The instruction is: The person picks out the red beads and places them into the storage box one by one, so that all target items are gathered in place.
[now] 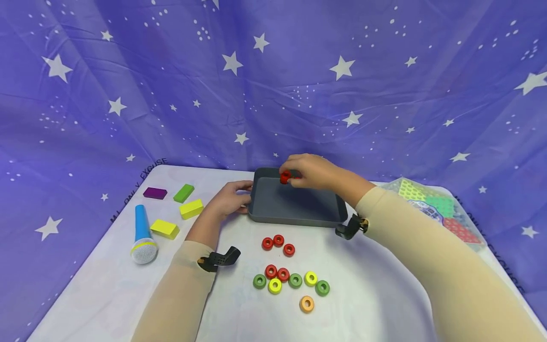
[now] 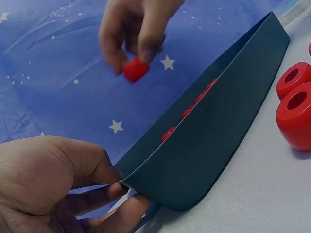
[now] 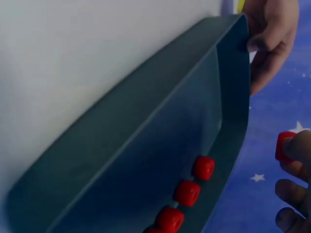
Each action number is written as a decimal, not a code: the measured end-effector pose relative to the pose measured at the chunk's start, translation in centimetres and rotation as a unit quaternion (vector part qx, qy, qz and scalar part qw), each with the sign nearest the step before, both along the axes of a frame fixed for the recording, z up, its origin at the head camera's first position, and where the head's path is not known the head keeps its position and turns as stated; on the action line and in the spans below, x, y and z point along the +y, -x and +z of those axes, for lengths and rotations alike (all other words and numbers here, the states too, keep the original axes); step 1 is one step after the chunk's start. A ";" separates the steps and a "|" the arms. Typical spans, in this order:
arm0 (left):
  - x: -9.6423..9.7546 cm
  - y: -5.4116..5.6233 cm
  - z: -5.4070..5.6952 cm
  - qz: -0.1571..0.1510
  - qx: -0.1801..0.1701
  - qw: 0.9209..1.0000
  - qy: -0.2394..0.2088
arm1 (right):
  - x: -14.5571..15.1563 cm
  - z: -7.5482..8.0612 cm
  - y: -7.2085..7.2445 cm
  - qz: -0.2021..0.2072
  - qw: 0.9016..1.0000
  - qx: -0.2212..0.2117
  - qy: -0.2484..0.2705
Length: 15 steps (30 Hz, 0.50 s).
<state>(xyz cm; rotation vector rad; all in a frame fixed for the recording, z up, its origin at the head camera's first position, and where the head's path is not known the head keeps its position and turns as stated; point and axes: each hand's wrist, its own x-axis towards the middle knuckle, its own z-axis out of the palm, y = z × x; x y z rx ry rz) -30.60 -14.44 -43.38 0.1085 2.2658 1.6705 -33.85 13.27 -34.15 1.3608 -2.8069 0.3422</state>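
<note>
My right hand (image 1: 314,171) pinches a red bead (image 2: 136,70) between thumb and fingers, raised over the far side of a dark grey tray (image 1: 295,222). Inside that tray, several red beads (image 3: 187,192) sit in a row along the far wall, mostly hidden by the right hand in the head view. With thumb at the rim and fingers against the outside, my left hand (image 1: 228,197) grips the tray's left end. On the near side of the tray lie three red beads (image 1: 278,240), their holes facing up.
Closer to me is a cluster of red, green and yellow beads (image 1: 275,286), plus an orange bead (image 1: 306,304). At left lie a toy microphone (image 1: 142,232), yellow blocks (image 1: 165,229), a green block (image 1: 183,193) and a purple block (image 1: 155,193). A clear bead case (image 1: 444,211) stands right.
</note>
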 end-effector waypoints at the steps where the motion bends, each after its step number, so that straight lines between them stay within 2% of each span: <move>1: -0.1 0.0 0.0 0.000 0.001 1.000 0.001 | -0.5 -0.1 0.4 0.000 1.000 -0.001 0.000; 8: -0.3 0.1 0.0 0.003 -0.002 1.000 0.010 | -3.0 -1.4 3.0 -0.016 0.999 -0.006 -0.030; 15: -0.1 0.2 -0.1 -0.002 0.002 1.000 0.009 | -3.8 -2.8 4.6 -0.025 0.998 -0.017 -0.060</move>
